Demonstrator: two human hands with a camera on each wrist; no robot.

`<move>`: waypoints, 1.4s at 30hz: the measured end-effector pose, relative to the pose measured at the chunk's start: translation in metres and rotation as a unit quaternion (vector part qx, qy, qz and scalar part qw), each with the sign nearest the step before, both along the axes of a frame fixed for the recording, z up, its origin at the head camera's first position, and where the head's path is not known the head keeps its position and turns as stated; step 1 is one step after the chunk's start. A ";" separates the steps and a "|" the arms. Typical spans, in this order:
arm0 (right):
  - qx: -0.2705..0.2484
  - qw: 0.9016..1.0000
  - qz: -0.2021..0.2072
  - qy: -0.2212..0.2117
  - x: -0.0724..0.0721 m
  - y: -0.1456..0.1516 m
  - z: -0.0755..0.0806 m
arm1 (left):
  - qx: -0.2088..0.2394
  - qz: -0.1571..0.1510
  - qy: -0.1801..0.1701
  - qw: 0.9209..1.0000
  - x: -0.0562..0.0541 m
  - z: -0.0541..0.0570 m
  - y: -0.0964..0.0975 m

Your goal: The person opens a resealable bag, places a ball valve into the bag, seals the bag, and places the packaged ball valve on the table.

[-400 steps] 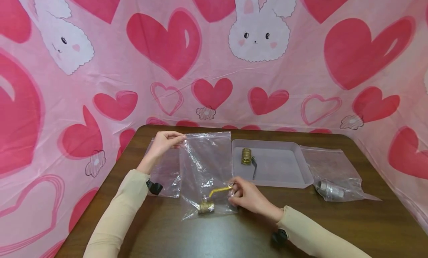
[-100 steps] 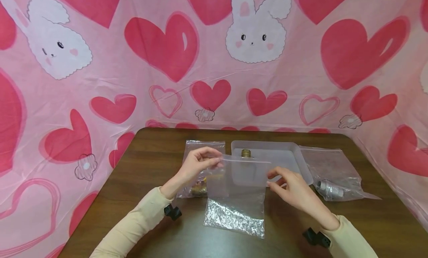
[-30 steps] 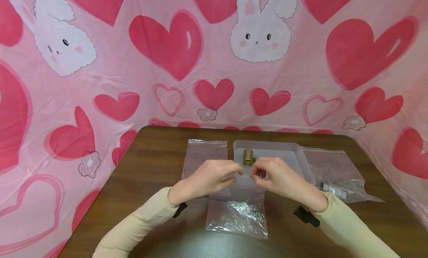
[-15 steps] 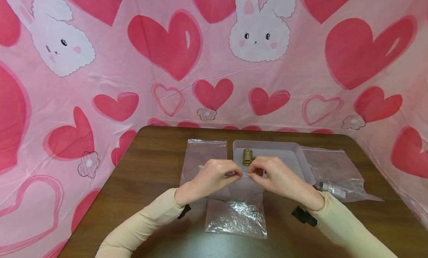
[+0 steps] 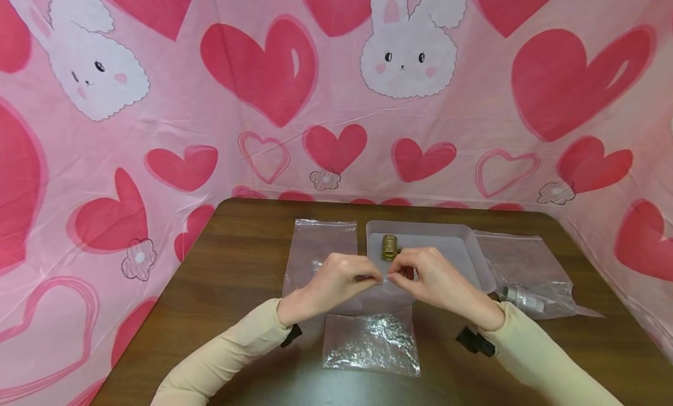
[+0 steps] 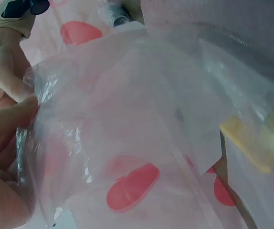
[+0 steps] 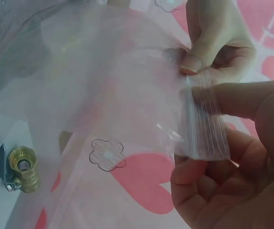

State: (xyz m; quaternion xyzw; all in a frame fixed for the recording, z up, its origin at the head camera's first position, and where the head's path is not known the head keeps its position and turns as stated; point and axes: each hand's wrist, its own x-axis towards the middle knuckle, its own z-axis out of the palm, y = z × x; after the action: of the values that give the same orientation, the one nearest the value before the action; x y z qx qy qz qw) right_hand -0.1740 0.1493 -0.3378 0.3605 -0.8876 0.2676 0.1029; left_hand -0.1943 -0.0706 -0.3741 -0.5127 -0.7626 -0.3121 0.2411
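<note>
A clear zip-lock bag (image 5: 370, 342) hangs in front of the tray, and no item shows inside it. My left hand (image 5: 336, 280) and right hand (image 5: 433, 280) pinch its top edge, fingertips close together. In the right wrist view, the ridged zip strip (image 7: 201, 124) runs between my right thumb and fingers, with my left hand (image 7: 218, 52) right beside it. A second zip-lock bag (image 5: 321, 239) lies left of the tray, partly behind my left hand. The yellow lever (image 6: 244, 143) of its brass ball valve shows through plastic in the left wrist view.
Behind my hands stands a shallow translucent tray (image 5: 478, 257). In it lies a brass ball valve (image 5: 389, 247) with a dark lever (image 7: 3, 169). Farther right is another zip-lock bag (image 5: 517, 254) with a grey metal fitting (image 5: 523, 299). A pink heart-print cloth (image 5: 336, 178) hangs behind the table.
Earlier, my hands held the bag with the yellow-levered valve; it then lay beside the tray. My right hand, apart from the new bag 3.3 seconds ago, has come in to pinch its edge.
</note>
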 end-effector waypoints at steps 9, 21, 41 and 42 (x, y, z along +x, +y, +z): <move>-0.012 0.999 -0.034 -0.001 0.000 -0.004 0.001 | 0.021 -0.011 0.012 1.000 -0.001 -0.002 0.000; -0.007 0.999 -0.033 0.004 -0.002 -0.002 0.001 | 0.007 0.005 -0.015 1.000 -0.001 0.000 -0.001; -0.010 1.000 -0.005 -0.003 -0.002 0.000 -0.004 | 0.020 0.005 -0.056 0.998 0.002 0.001 -0.008; -0.006 1.000 -0.012 -0.002 -0.002 0.000 -0.003 | 0.021 0.000 -0.052 0.998 0.003 0.002 -0.008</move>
State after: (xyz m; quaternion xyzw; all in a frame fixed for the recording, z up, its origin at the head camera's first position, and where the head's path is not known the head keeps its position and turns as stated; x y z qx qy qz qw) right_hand -0.1759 0.1489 -0.3409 0.3483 -0.8907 0.2723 0.1060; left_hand -0.1914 -0.0785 -0.3722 -0.4905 -0.7677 -0.3539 0.2119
